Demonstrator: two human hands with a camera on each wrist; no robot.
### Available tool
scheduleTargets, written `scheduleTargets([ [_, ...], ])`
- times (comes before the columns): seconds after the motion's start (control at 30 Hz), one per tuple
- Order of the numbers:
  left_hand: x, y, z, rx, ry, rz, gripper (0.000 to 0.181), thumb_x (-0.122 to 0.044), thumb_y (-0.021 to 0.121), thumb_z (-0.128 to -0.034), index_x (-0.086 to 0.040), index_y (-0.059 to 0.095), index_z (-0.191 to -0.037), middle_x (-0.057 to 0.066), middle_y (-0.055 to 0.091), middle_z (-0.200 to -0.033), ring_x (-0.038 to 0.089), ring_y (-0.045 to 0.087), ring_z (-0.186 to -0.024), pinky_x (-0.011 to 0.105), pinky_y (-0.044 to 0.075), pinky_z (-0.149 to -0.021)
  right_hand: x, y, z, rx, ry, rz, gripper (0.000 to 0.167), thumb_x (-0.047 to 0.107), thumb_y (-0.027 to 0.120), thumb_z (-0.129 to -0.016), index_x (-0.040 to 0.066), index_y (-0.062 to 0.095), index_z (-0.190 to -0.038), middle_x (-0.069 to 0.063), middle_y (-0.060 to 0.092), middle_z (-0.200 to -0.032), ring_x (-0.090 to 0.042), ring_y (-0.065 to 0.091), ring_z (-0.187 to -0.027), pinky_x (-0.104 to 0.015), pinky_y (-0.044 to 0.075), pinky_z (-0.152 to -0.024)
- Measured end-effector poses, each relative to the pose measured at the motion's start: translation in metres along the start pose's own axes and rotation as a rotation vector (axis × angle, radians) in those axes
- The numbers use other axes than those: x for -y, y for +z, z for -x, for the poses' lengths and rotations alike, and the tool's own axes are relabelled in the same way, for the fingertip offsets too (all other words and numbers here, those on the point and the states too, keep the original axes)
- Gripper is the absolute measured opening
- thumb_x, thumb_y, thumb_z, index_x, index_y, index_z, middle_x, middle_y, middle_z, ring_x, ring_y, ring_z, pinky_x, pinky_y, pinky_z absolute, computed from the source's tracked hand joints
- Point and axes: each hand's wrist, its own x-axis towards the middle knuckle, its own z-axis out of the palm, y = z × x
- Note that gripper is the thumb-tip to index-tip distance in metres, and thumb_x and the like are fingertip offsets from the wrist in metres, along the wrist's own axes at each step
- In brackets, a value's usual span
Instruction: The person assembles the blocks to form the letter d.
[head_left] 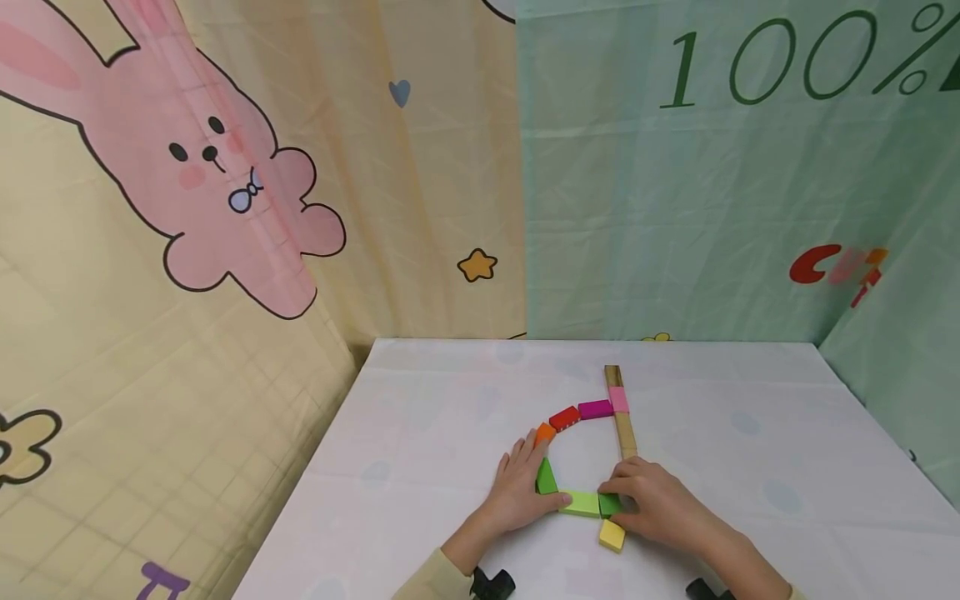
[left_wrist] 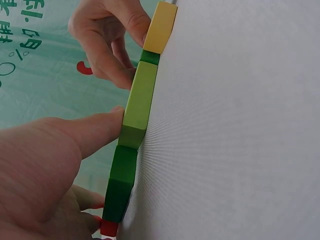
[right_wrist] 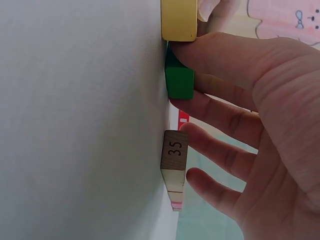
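My left hand (head_left: 513, 492) lies with extended fingers along the left of a curved row of blocks. Its fingertips are by an orange block (head_left: 546, 432), and its thumb touches a light green block (head_left: 581, 504). A dark green triangular block (head_left: 546, 477) stands between them. My right hand (head_left: 660, 508) pinches a small green block (right_wrist: 180, 82) between thumb and index finger, at the light green block's right end. A yellow block (head_left: 612, 536) sits just below it. Beyond the right hand's other fingers is a wooden block (right_wrist: 174, 150) marked 35.
The row continues through a red block (head_left: 565, 418) and a magenta block (head_left: 596, 409) to a pink block (head_left: 618, 399). Wooden pieces (head_left: 625, 433) form a straight line with the pink one. A white cloth covers the table (head_left: 420, 400); printed curtains (head_left: 420, 183) hang behind it.
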Motion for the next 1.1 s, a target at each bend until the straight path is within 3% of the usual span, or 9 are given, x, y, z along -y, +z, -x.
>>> scheduleTargets([
  [0.6,0.001,0.0,-0.001,-0.019,0.017,0.022,0.095,-0.051,0.077,-0.0847,-0.01,0.033,-0.158,0.012,0.019,-0.166,0.035,0.018,-0.151,0.06,0.015,-0.117,0.003,0.0,0.001,-0.015,-0.023,0.021,0.033,0.034,0.09,-0.073,0.022,0.08,-0.103,0.018,0.056,-0.089,-0.004,0.046,-0.081,-0.025,0.051,-0.069],
  [0.9,0.001,-0.001,0.001,-0.013,0.021,0.026,0.095,-0.053,0.076,-0.0842,-0.01,0.033,-0.158,0.013,0.019,-0.166,0.036,0.019,-0.15,0.06,0.016,-0.117,0.002,-0.005,0.001,0.001,-0.007,0.036,0.044,0.044,0.09,-0.071,0.027,0.078,-0.109,0.019,0.06,-0.094,-0.003,0.047,-0.085,-0.028,0.052,-0.072],
  [1.1,0.001,0.0,0.0,-0.021,0.019,0.008,0.094,-0.052,0.077,-0.0844,-0.012,0.033,-0.158,0.012,0.019,-0.166,0.035,0.019,-0.15,0.06,0.016,-0.117,0.002,-0.016,0.005,-0.025,0.003,0.017,0.037,0.034,0.089,-0.074,0.028,0.077,-0.109,0.018,0.061,-0.097,-0.005,0.049,-0.087,-0.029,0.051,-0.072],
])
